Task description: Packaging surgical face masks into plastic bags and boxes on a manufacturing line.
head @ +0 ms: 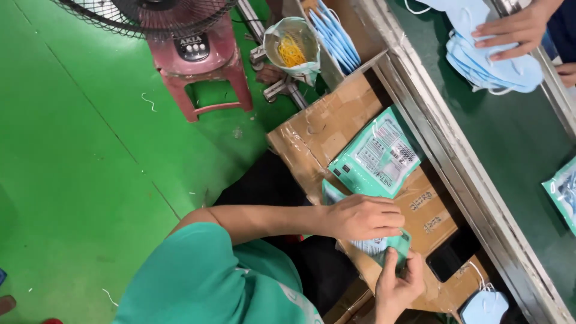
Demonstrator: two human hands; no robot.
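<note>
Head view, both hands (384, 246) closed on teal packet (393, 246)

Flat green plastic packet (377, 157) on brown cardboard sheet (324, 123), mid-sheet; black phone (451, 255) near sheet's lower edge; steel table (444, 144) alongside its right edge.

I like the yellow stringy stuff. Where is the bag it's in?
In the head view, the clear bag of yellow bands sits at the top centre, right of the pink stool and left of the blue masks.

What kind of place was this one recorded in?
Probably a face-mask packing line in a workshop: stacked blue masks on a conveyor-like bench, sealed green packets on cardboard, and a painted green floor.
</note>
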